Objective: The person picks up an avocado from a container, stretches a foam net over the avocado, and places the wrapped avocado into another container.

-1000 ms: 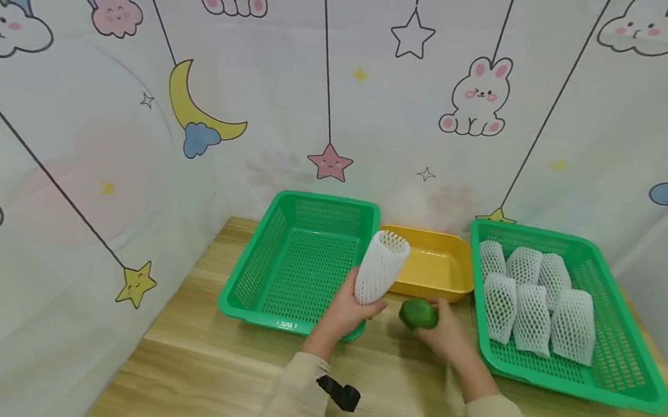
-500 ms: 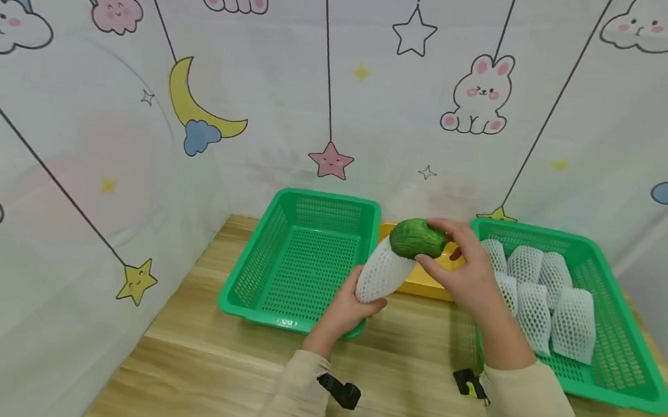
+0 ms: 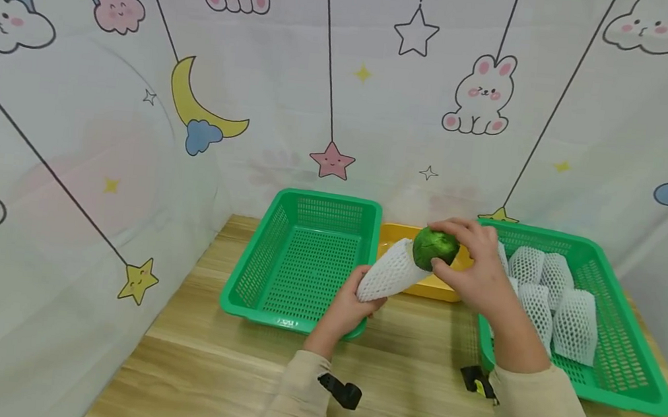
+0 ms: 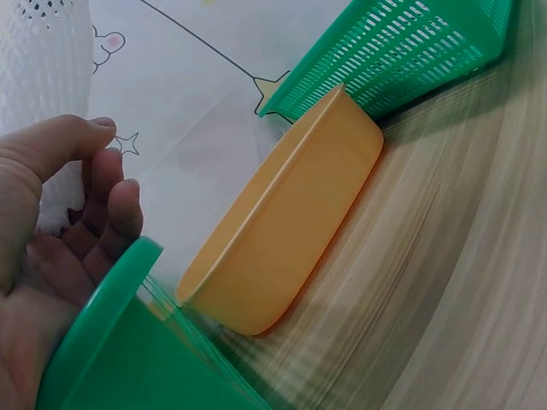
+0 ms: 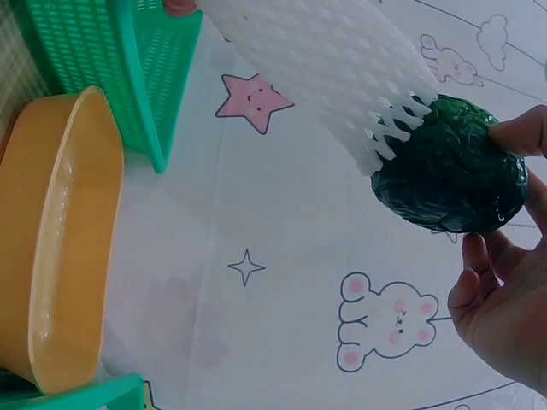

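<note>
In the head view my left hand [image 3: 351,303] grips a white foam net sleeve [image 3: 389,274] near its lower end, the sleeve tilted up to the right. My right hand [image 3: 478,264] pinches a rounded, glossy green fruit [image 3: 434,249] between thumb and fingers at the sleeve's upper mouth. Seen from the right wrist, the fruit's [image 5: 457,166] near end sits at the sleeve's [image 5: 333,64] cut edge, which laps slightly over it. The fruit's surface looks wrinkled; its exact kind is unclear. In the left wrist view, thumb and fingers [image 4: 102,184] curl round the sleeve.
A green basket [image 3: 240,286] with a bare bottom stands at left. Behind the hands is a yellow tray [image 3: 394,232], partly covered by them. At right another green basket [image 3: 625,353] holds several items in white net sleeves [image 3: 575,326]. All stand on a wooden table [image 3: 206,369].
My right hand has lifted the green fruit from low over the table up to the sleeve's mouth. The sleeve has tilted further right; the left hand has barely moved.
</note>
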The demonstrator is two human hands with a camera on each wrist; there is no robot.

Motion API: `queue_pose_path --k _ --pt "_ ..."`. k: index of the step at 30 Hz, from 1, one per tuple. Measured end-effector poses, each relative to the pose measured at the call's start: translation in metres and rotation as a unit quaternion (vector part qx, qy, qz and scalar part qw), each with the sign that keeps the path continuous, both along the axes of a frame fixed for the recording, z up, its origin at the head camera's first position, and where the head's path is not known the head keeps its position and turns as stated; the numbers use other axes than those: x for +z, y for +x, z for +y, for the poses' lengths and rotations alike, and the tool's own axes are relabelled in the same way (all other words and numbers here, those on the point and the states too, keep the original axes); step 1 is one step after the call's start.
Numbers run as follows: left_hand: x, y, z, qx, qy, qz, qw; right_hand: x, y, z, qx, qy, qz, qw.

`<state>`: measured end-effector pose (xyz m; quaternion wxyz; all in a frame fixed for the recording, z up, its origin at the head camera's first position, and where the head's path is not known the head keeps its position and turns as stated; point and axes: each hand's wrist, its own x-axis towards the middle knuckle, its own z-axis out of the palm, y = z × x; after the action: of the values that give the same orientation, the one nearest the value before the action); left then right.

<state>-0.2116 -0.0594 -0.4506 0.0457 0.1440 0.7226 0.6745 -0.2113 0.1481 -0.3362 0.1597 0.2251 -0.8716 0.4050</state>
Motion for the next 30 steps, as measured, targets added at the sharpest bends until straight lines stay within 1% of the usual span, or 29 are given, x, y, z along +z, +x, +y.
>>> queue_pose_path --k 3,6,9,11,13,18,20,22,25,27,30 --pt "0.002 0.001 0.0 -0.002 -0.007 -0.005 1.0 0.001 0.0 -0.002 0.008 0.005 0.006 1.0" --pt "0.001 0.0 -0.001 -0.003 -0.02 -0.005 0.9998 0.0 0.001 -0.007 0.037 0.01 0.012 0.999" --pt "-0.01 -0.005 0.0 -0.006 -0.033 -0.01 0.9994 0.0 0.001 -0.015 0.065 0.016 0.01 0.998" --pt "-0.018 -0.009 0.0 -0.007 -0.046 -0.011 0.9989 0.0 0.001 -0.019 0.073 0.022 0.001 0.997" --pt "-0.028 -0.013 0.0 -0.006 -0.054 -0.017 0.9984 -0.001 0.0 -0.023 0.07 0.039 -0.015 0.997" --pt "-0.033 -0.014 -0.001 -0.006 -0.063 -0.006 0.998 -0.005 0.0 -0.029 0.058 0.078 -0.063 0.993" --pt "-0.032 -0.013 -0.001 -0.009 -0.063 -0.001 0.998 -0.007 -0.001 -0.03 0.048 0.087 -0.06 0.993" --pt "-0.031 -0.013 -0.001 -0.01 -0.059 -0.002 0.9982 -0.009 -0.003 -0.03 0.03 0.094 -0.044 0.994" --pt "-0.03 -0.014 0.0 -0.009 -0.055 -0.009 0.9984 -0.012 -0.006 -0.028 0.012 0.086 -0.029 0.996" --pt "-0.03 -0.014 0.001 -0.006 -0.051 -0.012 0.9986 -0.015 -0.008 -0.026 0.015 0.067 -0.033 0.997" --pt "-0.03 -0.014 0.002 -0.004 -0.051 -0.008 0.9986 -0.019 -0.009 -0.022 0.039 0.049 -0.042 0.997"
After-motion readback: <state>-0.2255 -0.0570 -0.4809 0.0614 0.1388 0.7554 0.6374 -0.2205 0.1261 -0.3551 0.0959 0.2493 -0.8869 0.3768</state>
